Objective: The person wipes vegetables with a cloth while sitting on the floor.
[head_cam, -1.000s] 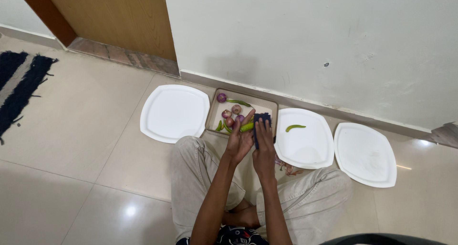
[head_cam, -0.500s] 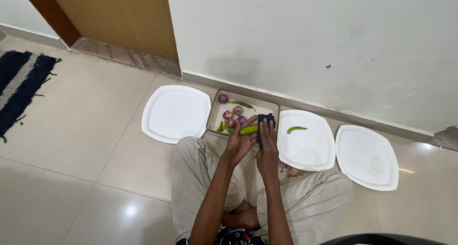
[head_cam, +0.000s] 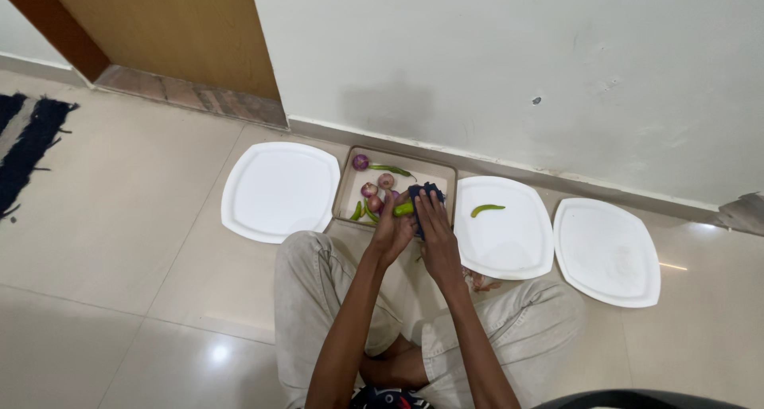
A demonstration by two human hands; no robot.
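I sit cross-legged on the tiled floor (head_cam: pixel 119 242) with both hands out over the near right corner of the shallow beige tray (head_cam: pixel 348 188) by the wall. My left hand (head_cam: pixel 391 232) has its grip closed around one end of a green chilli (head_cam: pixel 403 209), which sticks out sideways above my fingers. My right hand (head_cam: pixel 434 232) lies flat with its fingers pressed on a dark blue cloth (head_cam: pixel 422 192), which wraps the chilli's other end; that grip is loosely closed on the cloth. In the tray lie small purple onions (head_cam: pixel 368 189) and more green chillies (head_cam: pixel 356 212). A white plate (head_cam: pixel 278 190) sits left of the tray, and two lie to the right; the nearer plate (head_cam: pixel 509 238) carries a single green chilli (head_cam: pixel 486 210).
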